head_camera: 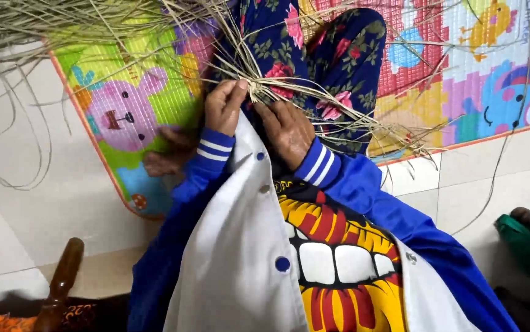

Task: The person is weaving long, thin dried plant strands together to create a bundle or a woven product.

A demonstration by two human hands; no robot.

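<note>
In the head view, the left hand [223, 106] is curling its fingers [235, 92] closed around a knot of dry straw strands [259, 91] near 12 o'clock. The right hand [288, 128] is pressing bent fingers against the same strands. The strands are fanning over floral trousers [345, 55] and a colourful play mat [129, 104]; their ends are running out of frame.

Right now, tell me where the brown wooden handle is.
In the head view, the wooden handle stands at lower left, on the floor tiles, left of the blue sleeve.
</note>
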